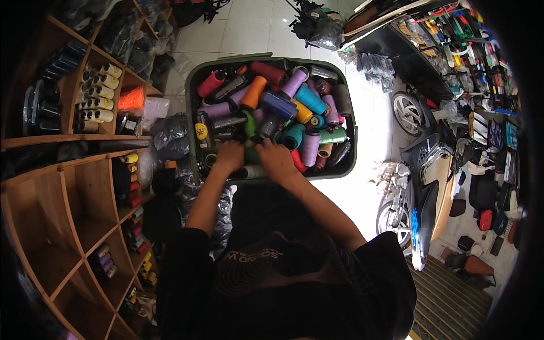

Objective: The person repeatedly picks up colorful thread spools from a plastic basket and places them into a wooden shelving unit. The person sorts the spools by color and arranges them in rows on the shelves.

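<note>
A dark green plastic bin (191,122) stands before me, heaped with thread spools in many colours. Over its near side, my left hand (229,157) reaches in with curled fingers, close to a black spool with a yellow label (202,131). My right hand (276,161) is beside it, fingers bent down among the spools, just below a dark grey spool (268,128). A dark green spool (252,155) shows in the gap between both hands. What the fingertips grip is hidden. Purple (310,148), orange (254,92) and blue spools (279,106) lie farther in.
Wooden shelving (68,136) on the left holds cream spools (102,93) and an orange bundle (131,98). Black plastic-wrapped packs (170,137) lie beside the bin. A motorbike (419,164) stands at the right, near a wall hung with goods (470,62). White floor tiles (243,37) extend beyond.
</note>
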`<state>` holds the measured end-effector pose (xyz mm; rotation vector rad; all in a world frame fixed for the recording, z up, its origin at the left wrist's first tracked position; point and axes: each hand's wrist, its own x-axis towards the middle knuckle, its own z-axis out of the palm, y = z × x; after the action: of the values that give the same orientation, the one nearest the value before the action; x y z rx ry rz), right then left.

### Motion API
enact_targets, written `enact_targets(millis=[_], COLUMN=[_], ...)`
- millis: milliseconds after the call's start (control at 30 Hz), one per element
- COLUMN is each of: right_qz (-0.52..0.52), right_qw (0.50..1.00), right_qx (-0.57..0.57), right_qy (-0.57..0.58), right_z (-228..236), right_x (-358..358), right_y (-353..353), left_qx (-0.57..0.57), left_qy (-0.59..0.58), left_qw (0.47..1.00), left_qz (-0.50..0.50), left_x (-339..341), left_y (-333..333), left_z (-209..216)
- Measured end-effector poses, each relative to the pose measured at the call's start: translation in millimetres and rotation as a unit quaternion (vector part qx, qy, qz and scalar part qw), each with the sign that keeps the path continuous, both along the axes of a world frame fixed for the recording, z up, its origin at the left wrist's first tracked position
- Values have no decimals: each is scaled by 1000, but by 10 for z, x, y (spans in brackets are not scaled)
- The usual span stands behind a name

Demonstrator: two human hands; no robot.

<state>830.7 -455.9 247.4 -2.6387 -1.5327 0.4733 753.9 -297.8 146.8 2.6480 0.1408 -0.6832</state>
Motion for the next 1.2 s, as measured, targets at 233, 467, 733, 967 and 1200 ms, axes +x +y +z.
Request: enact_targets(millis=[233, 467, 733, 967, 1200], right_qz=[-72, -124, -171, -302, -425], right_qw=[997, 992, 981, 906, 869], right_qx=[-32, -31, 47, 278, 242], right_qy=[16, 14, 82, 103, -79], right_z=[271, 343, 877, 1122, 389], right_x=[54, 111, 91, 678, 1253], right_y=[-104, -257, -235, -700, -960], left_qx=[-25, -35, -56, -68, -152], left_qy=[55, 9, -21, -32, -69], left_qw=[994, 985, 970, 967, 944], left_qz=[95, 167, 234, 244, 284], left_x=[202, 244, 233, 160, 106], left_y=[-69, -276, -250, -210, -164], left_z=[-132, -185, -505, -129, -49])
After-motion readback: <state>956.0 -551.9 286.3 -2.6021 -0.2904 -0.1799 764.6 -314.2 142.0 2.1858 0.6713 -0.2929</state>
